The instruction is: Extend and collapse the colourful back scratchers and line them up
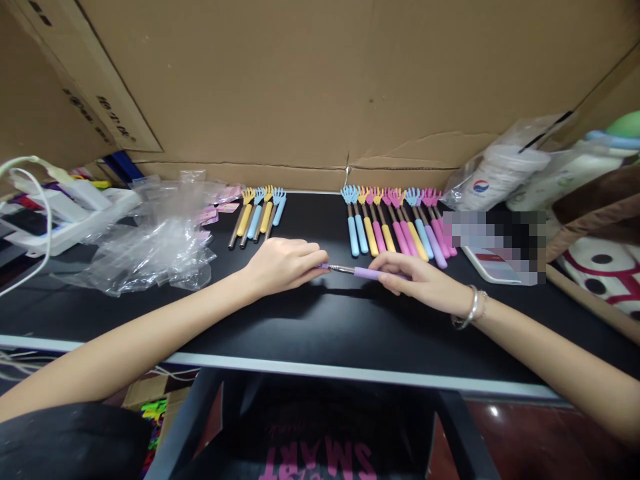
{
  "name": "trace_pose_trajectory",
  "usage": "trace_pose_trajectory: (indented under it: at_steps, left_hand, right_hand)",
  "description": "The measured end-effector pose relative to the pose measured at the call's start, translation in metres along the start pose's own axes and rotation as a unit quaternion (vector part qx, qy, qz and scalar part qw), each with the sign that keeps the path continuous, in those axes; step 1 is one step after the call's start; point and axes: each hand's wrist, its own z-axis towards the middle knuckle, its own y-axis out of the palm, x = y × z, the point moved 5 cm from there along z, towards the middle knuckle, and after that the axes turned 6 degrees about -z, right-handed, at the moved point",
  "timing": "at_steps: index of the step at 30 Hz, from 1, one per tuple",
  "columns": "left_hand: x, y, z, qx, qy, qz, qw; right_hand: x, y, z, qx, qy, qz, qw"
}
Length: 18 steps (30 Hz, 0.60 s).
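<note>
Between my two hands a purple back scratcher lies level, just above the black desk. My left hand is closed round its head end, so the claw is mostly hidden. A short stretch of metal rod shows beside those fingers. My right hand grips the purple handle, and a silver bangle sits on that wrist. Beyond my right hand lies a row of several back scratchers in blue, yellow, pink and purple. A smaller group of yellow and blue back scratchers lies beyond my left hand, some showing bare metal rods.
Clear plastic bags pile up at left, near a white power strip with cables. At right are a phone, bagged cups and a brown bag. A cardboard wall closes off the desk's back.
</note>
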Motion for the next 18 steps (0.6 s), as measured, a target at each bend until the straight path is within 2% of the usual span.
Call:
trace_pose_trajectory:
  at_steps: [8,13,18]
  left_hand:
    - [0.003,-0.005,0.003,0.029,0.003,0.013,0.999]
    - [0.008,-0.006,0.001,0.053,0.026,0.045,0.997]
    - [0.012,-0.006,0.001,0.053,0.027,0.050,0.997]
  right_hand:
    - [-0.002,-0.001,0.001,-0.010,0.030,0.049,0.998]
    - [0.000,0.005,-0.003,-0.057,0.092,0.127,0.986]
    - [0.005,0.009,-0.005,-0.106,0.114,0.199,0.968]
